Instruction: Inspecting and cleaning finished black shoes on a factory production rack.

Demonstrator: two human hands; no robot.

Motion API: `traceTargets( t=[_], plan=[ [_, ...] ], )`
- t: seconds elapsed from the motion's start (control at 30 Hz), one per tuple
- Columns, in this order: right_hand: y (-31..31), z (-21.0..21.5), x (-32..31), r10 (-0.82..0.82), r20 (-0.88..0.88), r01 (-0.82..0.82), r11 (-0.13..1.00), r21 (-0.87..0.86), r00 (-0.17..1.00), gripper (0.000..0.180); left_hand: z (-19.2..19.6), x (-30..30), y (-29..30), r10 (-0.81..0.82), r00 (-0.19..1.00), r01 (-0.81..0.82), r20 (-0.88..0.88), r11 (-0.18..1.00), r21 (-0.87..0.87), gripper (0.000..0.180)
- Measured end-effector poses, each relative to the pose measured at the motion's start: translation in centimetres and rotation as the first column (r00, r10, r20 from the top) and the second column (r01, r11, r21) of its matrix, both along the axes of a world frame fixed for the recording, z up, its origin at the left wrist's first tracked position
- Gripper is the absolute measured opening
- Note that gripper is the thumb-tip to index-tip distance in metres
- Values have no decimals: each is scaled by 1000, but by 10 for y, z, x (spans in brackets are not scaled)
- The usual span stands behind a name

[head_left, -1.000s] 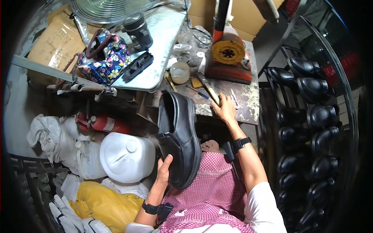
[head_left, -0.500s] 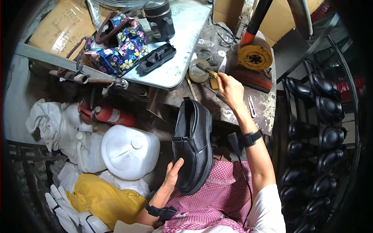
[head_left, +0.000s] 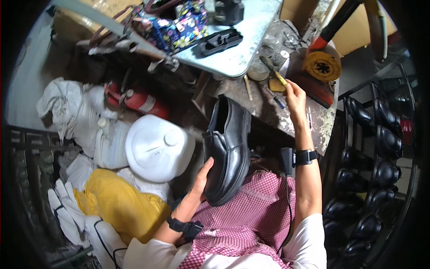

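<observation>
My left hand (head_left: 200,180) is closed on the lower side of a black leather slip-on shoe (head_left: 229,154), thumb along its upper. The shoe is tilted above my lap, its opening facing up and away. Out over the workbench, my right hand (head_left: 295,97) pinches a slim brush (head_left: 279,77) by its yellowish handle. The brush's dark end points up and left, beside a small round container (head_left: 258,71). Whether the brush touches the container I cannot tell. A yellow-brown block (head_left: 277,85) lies under the handle.
A red machine with a yellow disc (head_left: 322,67) stands on the worn bench. Black shoes (head_left: 387,141) fill a rack at the right. To the left are a white jerrycan (head_left: 159,148), a red fire extinguisher (head_left: 145,104) and a yellow sack (head_left: 118,201). A floral bag (head_left: 179,27) sits on the table.
The brush's dark end has come up out of the round container's opening to beside it. My left hand still holds the shoe. The whole view has shifted, with the table now higher in it.
</observation>
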State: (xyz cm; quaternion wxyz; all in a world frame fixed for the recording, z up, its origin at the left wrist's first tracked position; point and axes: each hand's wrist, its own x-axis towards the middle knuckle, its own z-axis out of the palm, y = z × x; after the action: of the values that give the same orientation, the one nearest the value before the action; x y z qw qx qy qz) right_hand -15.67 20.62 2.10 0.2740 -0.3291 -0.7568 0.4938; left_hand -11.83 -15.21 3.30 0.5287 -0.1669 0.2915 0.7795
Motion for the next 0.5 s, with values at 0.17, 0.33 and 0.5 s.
traceTargets(
  t=[0.17,0.33,0.5],
  plan=[
    [-10,6,26,-44,-153,-46,843,-536,987,25,1,0,-5,26,999,-27,31,999,36,58],
    [-31,26,57,-102,-339,-169,712,-682,935,32,13,-5,-18,44,996,-50,81,997,66,57],
    [-66,51,86,-90,-251,-93,767,-635,964,18,21,-8,-32,54,993,-68,106,990,125,58]
  ],
)
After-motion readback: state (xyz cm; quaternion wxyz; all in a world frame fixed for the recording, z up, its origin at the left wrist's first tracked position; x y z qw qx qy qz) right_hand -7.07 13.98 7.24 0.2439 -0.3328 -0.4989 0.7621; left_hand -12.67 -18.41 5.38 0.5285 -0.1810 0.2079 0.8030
